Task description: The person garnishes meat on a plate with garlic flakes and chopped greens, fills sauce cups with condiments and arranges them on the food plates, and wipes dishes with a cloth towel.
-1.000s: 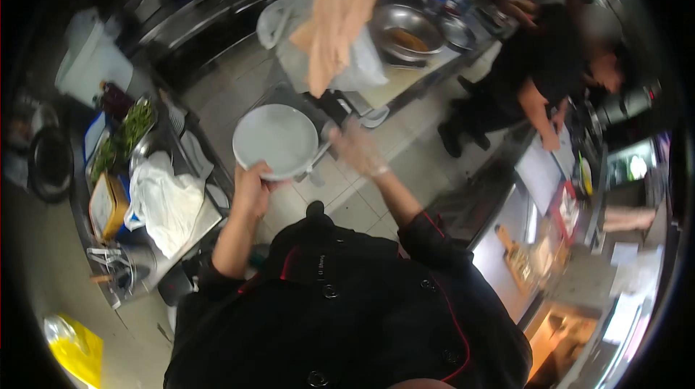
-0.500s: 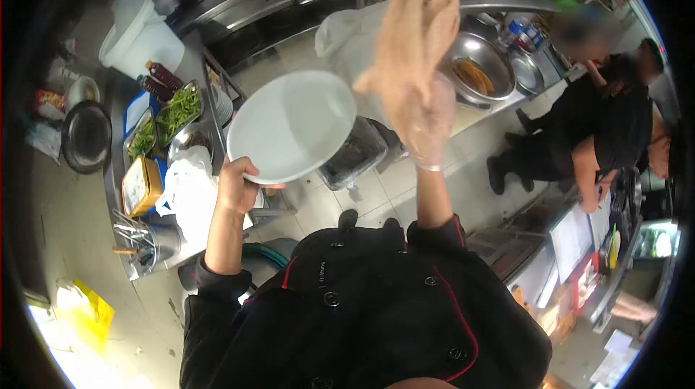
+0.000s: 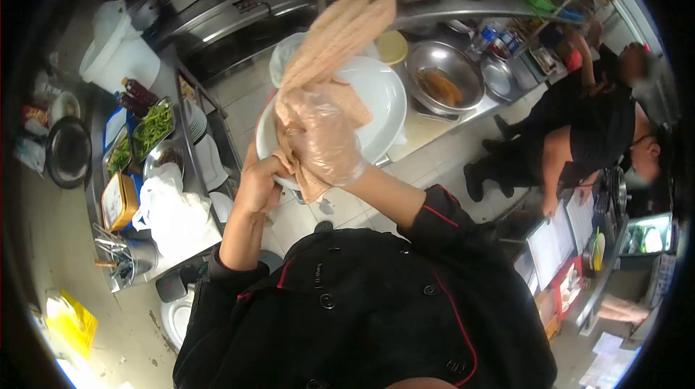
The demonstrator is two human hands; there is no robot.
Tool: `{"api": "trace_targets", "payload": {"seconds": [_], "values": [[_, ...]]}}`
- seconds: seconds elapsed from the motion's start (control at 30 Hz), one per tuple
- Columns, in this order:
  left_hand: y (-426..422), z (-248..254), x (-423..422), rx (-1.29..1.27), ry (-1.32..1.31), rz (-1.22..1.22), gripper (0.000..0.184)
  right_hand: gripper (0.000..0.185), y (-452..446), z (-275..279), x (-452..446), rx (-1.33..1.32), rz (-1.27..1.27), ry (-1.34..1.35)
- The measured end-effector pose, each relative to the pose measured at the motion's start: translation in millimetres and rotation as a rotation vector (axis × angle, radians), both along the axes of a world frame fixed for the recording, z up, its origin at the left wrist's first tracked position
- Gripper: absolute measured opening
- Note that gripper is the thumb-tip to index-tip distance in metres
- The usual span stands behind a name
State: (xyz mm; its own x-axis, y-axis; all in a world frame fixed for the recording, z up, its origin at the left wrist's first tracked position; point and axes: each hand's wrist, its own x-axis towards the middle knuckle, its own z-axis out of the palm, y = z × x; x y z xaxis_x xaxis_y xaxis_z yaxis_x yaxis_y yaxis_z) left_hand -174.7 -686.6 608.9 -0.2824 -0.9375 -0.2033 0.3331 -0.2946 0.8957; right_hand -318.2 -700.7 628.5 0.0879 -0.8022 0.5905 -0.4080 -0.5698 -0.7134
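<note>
Head view showed a person in a black jacket [image 3: 369, 302] with red piping, both hands at work on a white plate [image 3: 387, 95] near the centre of the frame. The bare left hand [image 3: 259, 185] gripped the plate's lower-left rim, while the right hand [image 3: 322, 139], in a clear plastic glove, clutched a peach cloth [image 3: 340, 35] bunched over the plate's inner face. One length of the cloth stretched toward the top centre; another end hung past the rim, next to the left hand's fingers. Right of the plate, a steel bowl [image 3: 434, 56] of brown food [image 3: 443, 87] sat on a counter. At left stood greens [image 3: 153, 130], dark red bottles [image 3: 137, 93] and a white plastic bag [image 3: 170, 208]. Two people in black [image 3: 568, 143] occupied the right side, beside white sheets [image 3: 550, 244].
</note>
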Motion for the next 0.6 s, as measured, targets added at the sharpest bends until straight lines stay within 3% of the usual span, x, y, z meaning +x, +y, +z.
{"api": "trace_targets", "payload": {"seconds": [0.1,0.13,0.2,0.27,0.37,0.53,0.6], "values": [[4,5,-7,0.039,0.036,0.012,0.072,0.023,-20,1,-25,-0.275,-0.13,0.222],[4,-2,-3,0.059,0.044,0.063,0.077,0.02,-25,-9,-33,-0.155,-0.144,0.117],[5,0,0,0.027,0.071,0.05,0.083,0.022,-41,-24,-63,-0.137,-0.307,0.457],[9,23,-1,-0.064,0.048,0.025,0.094,0.023,-31,-22,-84,0.041,-0.366,0.515],[8,30,4,-0.113,0.129,0.085,0.094,0.034,-32,-33,-100,0.244,-0.481,0.609],[14,12,-10,-0.224,0.086,0.113,0.091,0.036,-6,-47,-67,0.231,-0.289,0.852],[9,-4,-16,-0.244,0.063,0.151,0.089,0.027,26,-9,-37,0.389,-0.103,0.626]]}}
